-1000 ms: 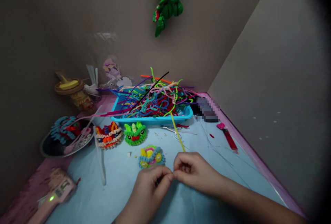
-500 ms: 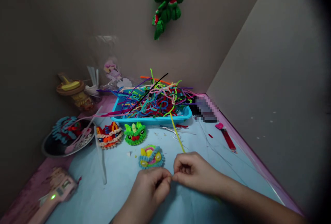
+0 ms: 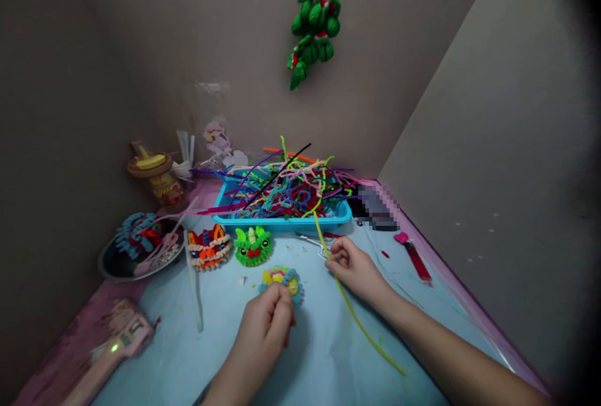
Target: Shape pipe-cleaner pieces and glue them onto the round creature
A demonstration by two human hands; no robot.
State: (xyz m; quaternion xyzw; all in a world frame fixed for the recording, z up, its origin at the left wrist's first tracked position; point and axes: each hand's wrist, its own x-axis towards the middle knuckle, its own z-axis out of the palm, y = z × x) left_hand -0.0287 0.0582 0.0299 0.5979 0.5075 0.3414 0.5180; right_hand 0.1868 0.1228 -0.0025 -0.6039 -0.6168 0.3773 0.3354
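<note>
My left hand [image 3: 268,318] is closed in a pinch in front of a small blue and yellow fuzzy animal head [image 3: 293,285], hiding part of it. What its fingers hold, if anything, is too small to make out. Farther right, my right hand [image 3: 355,268] has bent fingers, with thumb and forefinger apart. Its fingertips are at the handles of the scissors [image 3: 307,240], which lie on the blue cloth [image 3: 225,356]. A long yellow pipe cleaner [image 3: 359,324] runs from the tray past the right fingertips toward me.
A blue tray [image 3: 282,226] overflows with coloured pipe cleaners. Orange [image 3: 210,249] and green [image 3: 253,246] fuzzy heads stand before it. At left are a metal bowl [image 3: 110,265], a white stick [image 3: 195,293] and a pink glue gun [image 3: 124,337]. A red-handled tool [image 3: 417,262] lies right.
My hands have parted from fingertip contact. The right hand has moved forward to the scissors; the left has drawn slightly left, over the blue and yellow head. The view has tilted up a little.
</note>
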